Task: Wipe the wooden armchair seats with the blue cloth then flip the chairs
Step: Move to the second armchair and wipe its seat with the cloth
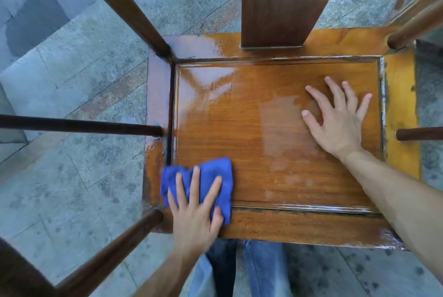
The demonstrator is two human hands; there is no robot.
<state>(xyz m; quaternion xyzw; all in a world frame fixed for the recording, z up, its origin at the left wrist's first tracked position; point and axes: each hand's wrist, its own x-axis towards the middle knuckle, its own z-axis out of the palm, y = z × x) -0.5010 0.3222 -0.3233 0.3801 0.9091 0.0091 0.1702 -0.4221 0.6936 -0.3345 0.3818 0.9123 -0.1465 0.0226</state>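
The wooden armchair seat (259, 133) fills the middle of the view, orange-brown and glossy, with wet streaks on its left and far parts. A folded blue cloth (211, 172) lies on the seat's near left corner. My left hand (196, 205) presses flat on the cloth with its fingers spread. My right hand (335, 117) rests flat on the bare right part of the seat, fingers apart and holding nothing. The wide back splat (285, 2) rises from the far edge.
Dark round arm posts and rails (81, 126) stand around the seat on the left, and shorter ones (419, 133) on the right. Grey stone paving (72, 57) with damp patches surrounds the chair. My jeans-clad legs (259, 270) stand at the front edge.
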